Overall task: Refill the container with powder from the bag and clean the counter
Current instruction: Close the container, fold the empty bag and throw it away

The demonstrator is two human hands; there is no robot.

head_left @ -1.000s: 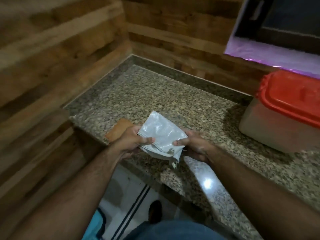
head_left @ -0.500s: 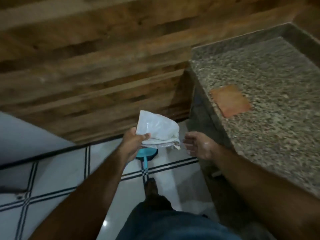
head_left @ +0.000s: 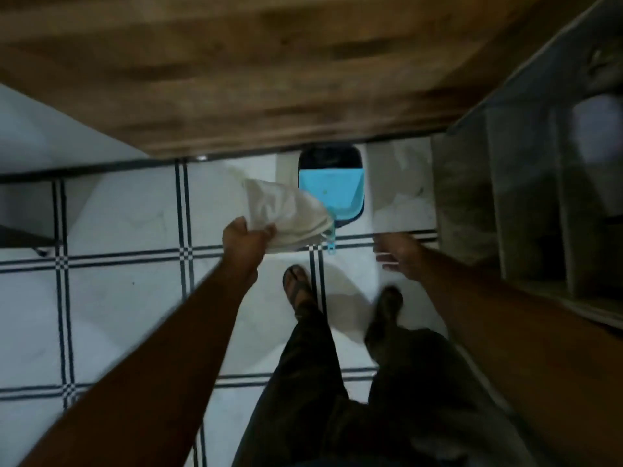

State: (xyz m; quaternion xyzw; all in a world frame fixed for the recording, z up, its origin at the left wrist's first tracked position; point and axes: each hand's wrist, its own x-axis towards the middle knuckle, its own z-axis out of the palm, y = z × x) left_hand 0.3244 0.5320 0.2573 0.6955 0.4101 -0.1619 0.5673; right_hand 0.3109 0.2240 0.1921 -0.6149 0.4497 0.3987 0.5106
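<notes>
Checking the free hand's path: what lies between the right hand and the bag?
In the head view, only bare tiled floor and the blue dustpan's handle tip separate the right hand from the bag held by the left hand.

The crumpled white plastic bag (head_left: 286,214) looks thin, creased and faintly shiny. Beneath it the light blue dustpan (head_left: 332,190) is smooth moulded plastic with a matt face. The white floor tiles (head_left: 124,308) are glossy, lined with dark stripes. The brown wall panelling (head_left: 236,72) shows wood grain, and the speckled stone counter (head_left: 526,96) edge looks polished.
</notes>
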